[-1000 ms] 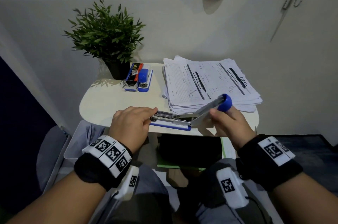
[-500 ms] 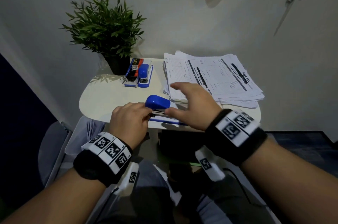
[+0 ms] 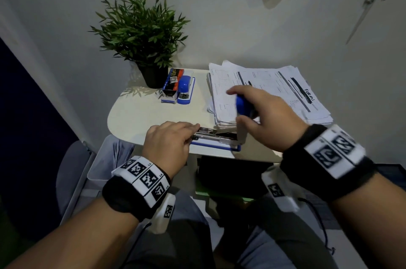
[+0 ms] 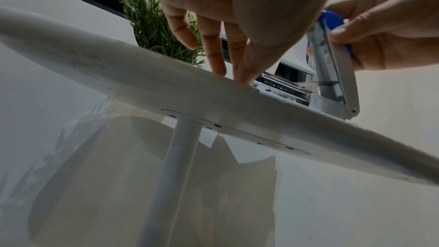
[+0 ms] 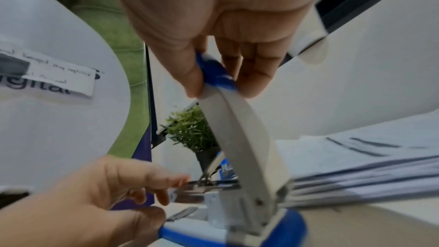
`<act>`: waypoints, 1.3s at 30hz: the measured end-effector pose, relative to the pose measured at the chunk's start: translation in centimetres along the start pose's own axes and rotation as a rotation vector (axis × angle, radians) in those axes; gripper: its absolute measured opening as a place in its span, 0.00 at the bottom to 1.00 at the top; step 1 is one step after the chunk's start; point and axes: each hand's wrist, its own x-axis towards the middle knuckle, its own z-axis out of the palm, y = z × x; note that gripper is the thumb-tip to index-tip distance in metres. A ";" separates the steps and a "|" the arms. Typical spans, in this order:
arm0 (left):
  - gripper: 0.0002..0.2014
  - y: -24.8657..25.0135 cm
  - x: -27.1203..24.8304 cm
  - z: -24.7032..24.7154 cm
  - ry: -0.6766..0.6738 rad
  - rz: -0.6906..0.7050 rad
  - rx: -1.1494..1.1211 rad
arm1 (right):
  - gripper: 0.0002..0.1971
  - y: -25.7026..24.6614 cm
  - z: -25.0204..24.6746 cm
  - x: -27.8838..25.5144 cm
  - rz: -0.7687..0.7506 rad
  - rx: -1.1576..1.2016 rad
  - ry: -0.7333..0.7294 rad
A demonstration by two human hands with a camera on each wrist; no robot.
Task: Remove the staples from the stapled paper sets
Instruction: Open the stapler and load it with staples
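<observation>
Now the stapler is being held flat by the left hand, while its blue top is being pinched up by the right hand, probably so it is kept open. Just behind, the paper sets are being kept stacked on the table.
</observation>
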 end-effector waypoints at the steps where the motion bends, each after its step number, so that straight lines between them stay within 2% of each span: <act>1: 0.18 0.0 0.0 0.1 0.008 0.002 -0.001 | 0.23 0.6 -0.4 -0.8 0.013 0.021 0.034; 5: 0.17 0.0 -0.3 0.3 0.025 -0.003 -0.010 | 0.22 3.9 -1.3 -3.5 0.169 0.103 0.171; 7: 0.18 0.0 -0.4 0.4 0.031 0.006 -0.004 | 0.21 5.3 -1.5 -4.5 0.270 0.139 0.194; 11: 0.17 -0.1 -0.5 0.4 0.036 0.012 0.001 | 0.17 7.5 -0.5 -6.1 0.452 0.126 0.161; 15: 0.17 0.1 -0.4 0.3 0.021 0.003 0.009 | 0.12 8.2 0.1 -6.6 0.598 0.124 0.060; 21: 0.19 0.2 -0.2 -0.1 -0.030 -0.027 -0.012 | 0.08 6.4 -2.1 -4.5 0.603 -0.096 -0.130; 25: 0.22 0.6 -0.1 -0.8 -0.146 -0.100 -0.082 | 0.09 1.9 -3.0 -1.9 0.417 -0.086 -0.013; 29: 0.22 1.0 0.6 -1.7 -0.272 -0.221 -0.168 | 0.12 -1.2 0.4 1.1 0.247 -0.079 -0.130; 32: 0.24 1.0 1.3 -2.9 -0.217 -0.308 -0.314 | 0.16 -1.5 3.3 2.0 0.277 -0.126 -0.265; 35: 0.19 -0.8 2.6 -4.1 -0.161 -0.412 -0.362 | 0.16 -1.0 4.6 1.9 0.290 -0.139 -0.329; 39: 0.15 -4.1 5.7 -4.3 -0.275 -0.565 -0.254 | 0.14 -0.3 5.1 1.3 0.347 -0.018 -0.296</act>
